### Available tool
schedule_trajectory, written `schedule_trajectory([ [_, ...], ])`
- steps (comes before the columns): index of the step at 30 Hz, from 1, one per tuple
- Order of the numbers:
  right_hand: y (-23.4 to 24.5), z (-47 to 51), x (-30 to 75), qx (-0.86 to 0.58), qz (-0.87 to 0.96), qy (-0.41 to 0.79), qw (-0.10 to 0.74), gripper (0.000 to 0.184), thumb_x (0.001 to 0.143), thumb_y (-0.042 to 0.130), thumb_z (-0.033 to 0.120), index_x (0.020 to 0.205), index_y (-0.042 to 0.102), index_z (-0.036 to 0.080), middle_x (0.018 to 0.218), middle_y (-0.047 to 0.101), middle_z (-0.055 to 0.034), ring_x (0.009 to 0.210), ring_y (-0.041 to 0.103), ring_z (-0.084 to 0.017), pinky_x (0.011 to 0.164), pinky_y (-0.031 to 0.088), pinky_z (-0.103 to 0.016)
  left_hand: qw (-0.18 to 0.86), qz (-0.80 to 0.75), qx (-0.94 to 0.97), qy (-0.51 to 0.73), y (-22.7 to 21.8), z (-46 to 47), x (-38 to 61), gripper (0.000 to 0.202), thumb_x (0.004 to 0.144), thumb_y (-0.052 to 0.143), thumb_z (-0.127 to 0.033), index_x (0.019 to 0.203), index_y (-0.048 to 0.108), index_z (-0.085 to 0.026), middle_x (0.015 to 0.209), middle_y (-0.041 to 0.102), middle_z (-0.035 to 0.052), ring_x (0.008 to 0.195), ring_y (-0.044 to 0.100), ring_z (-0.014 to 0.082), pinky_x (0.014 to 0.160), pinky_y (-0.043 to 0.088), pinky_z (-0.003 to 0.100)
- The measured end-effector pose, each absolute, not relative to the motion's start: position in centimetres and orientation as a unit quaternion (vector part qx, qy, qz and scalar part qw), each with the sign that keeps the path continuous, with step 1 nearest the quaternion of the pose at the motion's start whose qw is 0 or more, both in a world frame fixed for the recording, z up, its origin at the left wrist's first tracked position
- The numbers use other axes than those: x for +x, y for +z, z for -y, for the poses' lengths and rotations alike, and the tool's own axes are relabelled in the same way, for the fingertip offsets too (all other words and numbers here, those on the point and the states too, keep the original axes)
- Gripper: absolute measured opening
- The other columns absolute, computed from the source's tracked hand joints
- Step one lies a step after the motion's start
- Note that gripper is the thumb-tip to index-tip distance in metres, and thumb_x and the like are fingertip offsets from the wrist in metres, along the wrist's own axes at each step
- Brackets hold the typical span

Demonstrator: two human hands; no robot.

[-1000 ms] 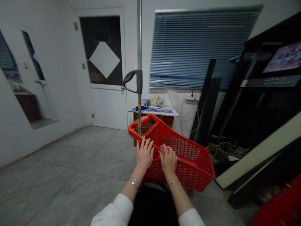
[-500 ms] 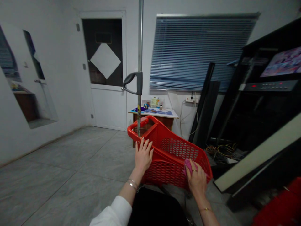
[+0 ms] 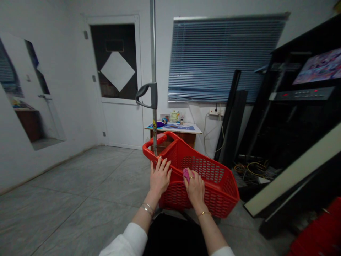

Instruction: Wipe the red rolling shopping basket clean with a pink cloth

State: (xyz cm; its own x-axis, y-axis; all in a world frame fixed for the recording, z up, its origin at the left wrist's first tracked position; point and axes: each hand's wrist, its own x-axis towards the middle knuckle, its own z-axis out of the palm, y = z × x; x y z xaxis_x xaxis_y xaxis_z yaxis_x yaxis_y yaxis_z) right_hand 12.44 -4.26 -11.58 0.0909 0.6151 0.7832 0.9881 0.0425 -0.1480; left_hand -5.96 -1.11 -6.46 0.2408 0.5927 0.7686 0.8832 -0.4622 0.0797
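Observation:
A red plastic shopping basket (image 3: 205,167) with slotted sides stands before me, its handle end toward the left. My left hand (image 3: 160,175) lies on the near rim close to that end, fingers spread. A pink cloth (image 3: 186,173) is bunched in my right hand (image 3: 195,186), which presses it against the near rim around the middle. Part of the cloth is hidden under my fingers. A metal pole (image 3: 153,53) with a grey grip (image 3: 149,96) rises at the basket's handle end; how its foot is fixed is hidden.
Behind the basket, a small table (image 3: 195,128) holds bottles and packets. Dark boards and a long pale panel (image 3: 298,169) lean at the right beside loose cables (image 3: 257,169). More red plastic (image 3: 317,231) shows bottom right. A white door (image 3: 122,124) stands at the back.
My right hand has slid the pink cloth leftward along the near rim, from near the right end to the middle. My left hand stays on the rim. The view has shifted slightly.

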Motion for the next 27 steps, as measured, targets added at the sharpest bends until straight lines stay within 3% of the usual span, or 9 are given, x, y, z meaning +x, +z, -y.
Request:
schedule_trajectory([
  [8, -14.4, 8.7, 21.2, -0.671, 0.565, -0.294, 0.379, 0.043, 0.096, 0.044, 0.040, 0.131, 0.054, 0.017, 0.115, 0.060, -0.0141, 0.100, 0.055, -0.025, 0.087, 0.042, -0.038, 0.168, 0.485, -0.761, -0.397, -6.7, 1.0, -5.3, 0.041, 0.097, 0.043, -0.031, 0.136, 0.055, -0.027, 0.145, 0.054, 0.0061, 0.145, 0.031, 0.0285, 0.120, 0.020, 0.058],
  [19, -9.9, 2.5, 7.9, -0.636, 0.611, -0.261, 0.393, 0.044, 0.095, 0.049, 0.035, 0.135, 0.050, 0.016, 0.120, 0.059, -0.0149, 0.099, 0.053, -0.023, 0.086, 0.042, -0.036, 0.179, 0.487, -0.768, -0.376, -6.4, 1.7, -5.5, 0.040, 0.097, 0.042, -0.030, 0.135, 0.056, -0.025, 0.147, 0.051, 0.0042, 0.146, 0.030, 0.0273, 0.121, 0.021, 0.055],
  [27, -13.9, 7.4, 18.1, -0.638, 0.604, -0.308, 0.365, 0.043, 0.095, 0.049, 0.034, 0.135, 0.050, 0.018, 0.119, 0.060, -0.0124, 0.100, 0.054, -0.023, 0.088, 0.041, -0.036, 0.179, 0.493, -0.762, -0.381, -6.6, 1.2, -5.6, 0.041, 0.098, 0.041, -0.029, 0.136, 0.055, -0.028, 0.146, 0.052, 0.0032, 0.146, 0.031, 0.0263, 0.122, 0.013, 0.058],
])
